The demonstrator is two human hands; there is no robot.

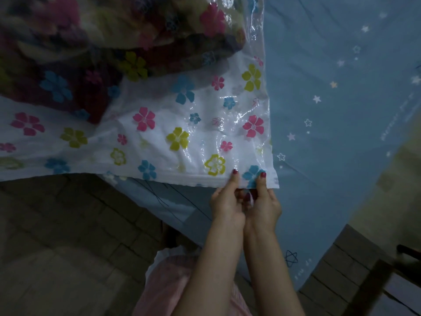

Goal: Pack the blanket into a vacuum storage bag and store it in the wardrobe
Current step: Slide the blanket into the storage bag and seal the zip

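A brick-patterned floor (pixel 57 224) filled the lower left of the head view, dim and dark. Above it, a clear vacuum storage bag (pixel 159 124), printed with pink, blue and yellow-green flowers, stretched from the left edge across to the middle of the frame. A dark floral blanket (pixel 102 42) sat inside the bag, bunched in its upper left part, well apart from the bag's near edge; the lower stretch of the bag lay flat and looked white. The bag's left portion overhung the floor, while its right portion rested on a blue bed sheet (pixel 330 87) dotted with small stars.

Below the bag, a pink garment (pixel 168 281) on the person showed at the bottom of the frame.

At the bag's near right corner, the 2 hands worked side by side, touching each other. The left hand (pixel 225 201) pinched the sealing edge, its thumb on top of the plastic and its fingers curled beneath. Just beside it, the right hand (pixel 264 201) pinched the same edge right at the corner, thumb on top over a blue flower. Both thumbnails were painted red.

At the far lower right, a dark wooden piece of furniture (pixel 376 281) stood on the floor beside the bed; what it was could not be told.
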